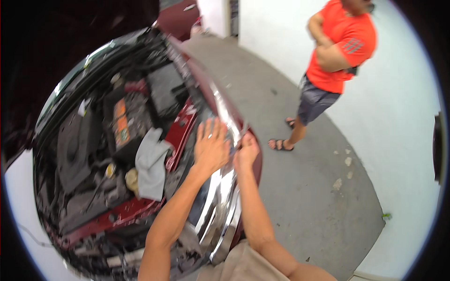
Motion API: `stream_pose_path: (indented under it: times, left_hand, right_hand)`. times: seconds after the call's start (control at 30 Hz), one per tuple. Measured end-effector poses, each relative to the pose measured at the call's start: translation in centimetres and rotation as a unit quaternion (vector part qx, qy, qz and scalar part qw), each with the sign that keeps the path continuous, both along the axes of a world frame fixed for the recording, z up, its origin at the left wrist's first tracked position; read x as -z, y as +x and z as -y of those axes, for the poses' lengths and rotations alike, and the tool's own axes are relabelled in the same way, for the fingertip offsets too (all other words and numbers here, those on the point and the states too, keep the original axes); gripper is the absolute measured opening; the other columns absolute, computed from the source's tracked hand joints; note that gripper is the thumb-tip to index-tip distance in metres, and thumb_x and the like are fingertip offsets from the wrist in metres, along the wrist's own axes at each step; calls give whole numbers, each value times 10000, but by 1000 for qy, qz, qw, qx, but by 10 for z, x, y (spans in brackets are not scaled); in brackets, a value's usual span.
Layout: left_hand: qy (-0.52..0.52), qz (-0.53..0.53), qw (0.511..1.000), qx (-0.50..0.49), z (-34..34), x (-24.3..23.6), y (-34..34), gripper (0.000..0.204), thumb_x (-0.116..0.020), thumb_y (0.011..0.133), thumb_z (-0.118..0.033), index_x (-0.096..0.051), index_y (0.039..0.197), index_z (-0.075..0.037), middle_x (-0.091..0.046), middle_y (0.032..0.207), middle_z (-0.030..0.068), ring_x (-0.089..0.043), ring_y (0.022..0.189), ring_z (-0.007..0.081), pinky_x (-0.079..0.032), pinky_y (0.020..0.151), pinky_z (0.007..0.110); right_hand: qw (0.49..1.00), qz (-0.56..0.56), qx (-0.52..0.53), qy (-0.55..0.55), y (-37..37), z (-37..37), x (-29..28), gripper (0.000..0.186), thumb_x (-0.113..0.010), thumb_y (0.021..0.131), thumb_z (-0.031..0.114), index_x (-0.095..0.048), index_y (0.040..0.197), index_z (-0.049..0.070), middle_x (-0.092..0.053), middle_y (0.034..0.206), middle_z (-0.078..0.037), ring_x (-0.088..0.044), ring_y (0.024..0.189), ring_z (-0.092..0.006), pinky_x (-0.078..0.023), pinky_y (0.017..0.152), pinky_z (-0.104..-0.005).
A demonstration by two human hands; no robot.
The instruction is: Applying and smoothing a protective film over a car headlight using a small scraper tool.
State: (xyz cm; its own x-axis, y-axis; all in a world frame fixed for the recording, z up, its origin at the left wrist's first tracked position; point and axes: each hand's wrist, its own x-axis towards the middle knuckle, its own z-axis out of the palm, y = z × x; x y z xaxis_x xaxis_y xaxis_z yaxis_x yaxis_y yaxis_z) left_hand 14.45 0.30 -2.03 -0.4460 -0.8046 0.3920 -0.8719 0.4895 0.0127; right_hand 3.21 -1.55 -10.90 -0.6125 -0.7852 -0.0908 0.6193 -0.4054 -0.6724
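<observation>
My left hand [212,146] lies flat, fingers stretched out, on the front corner of a dark red car, by the headlight [201,199] and the bright chrome trim [220,187]. Just to its right, my right hand [247,151] has its fingers closed at the outer edge of that corner, beside the red fender [220,93]. A thin pale bit shows above the right fingertips, too blurred to name. Left of my hands, a grey cloth [152,164] is draped in the engine bay, across a dark red crossbar [182,129].
The raised hood [70,47] looms at the upper left over the engine bay. A battery with orange labels [121,122] and a black box [164,86] sit inside. A person in an orange shirt [340,51] stands with arms folded on the grey floor [300,196], near a white wall [398,140].
</observation>
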Motion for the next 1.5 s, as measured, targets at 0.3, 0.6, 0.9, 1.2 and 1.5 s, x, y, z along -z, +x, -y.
stream_pose_path:
  times: [0.3, 0.6, 0.9, 1.2, 1.5]
  left_hand:
    - [35, -34, 996, -69, 28, -7, -16, 821, -553, 891, -434, -381, 1446, 147, -348, 1552, 302, -287, 1484, 390, -190, 1209, 512]
    - [3, -81, 997, -7, 26, -13, 5, 526, -609, 913, -337, -609, 1273, 47, -535, 1434, 227, -451, 1380, 368, -290, 1145, 546]
    - [25, -94, 995, 22, 20, -11, -6, 432, -583, 939, -253, -616, 1283, 6, -577, 1388, 211, -482, 1355, 358, -294, 1139, 589]
    - [-14, -152, 977, 150, 25, -11, 7, 153, -659, 884, -119, -719, 961, -2, -711, 1093, 144, -652, 1115, 306, -433, 1004, 480]
    - [4, -36, 986, 163, 2, -15, -2, 310, -635, 909, -279, -728, 1077, -35, -679, 1253, 139, -547, 1301, 302, -377, 1070, 474]
  right_hand:
    - [999, 33, 4, 9, -2, -4, -3, 164, -583, 1029, 124, -685, 1026, -4, -562, 733, 33, -438, 610, -58, -351, 561, -220]
    - [1000, 11, 8, 26, 5, 1, 1, 122, -597, 1014, 107, -689, 1023, 27, -549, 751, 51, -455, 636, -57, -357, 572, -214]
    - [927, -321, -148, -127, -23, -36, -146, 162, -599, 1010, 134, -668, 1025, -11, -550, 784, 50, -460, 676, -42, -375, 586, -209]
    - [720, -360, -394, -445, 77, -132, -241, 126, -590, 982, 95, -653, 1020, -7, -620, 857, -75, -577, 738, -146, -462, 645, -300]
    - [933, -40, -346, -85, -6, -183, -68, 184, -552, 1048, 212, -572, 1127, 47, -499, 798, -8, -436, 669, -119, -477, 806, -338]
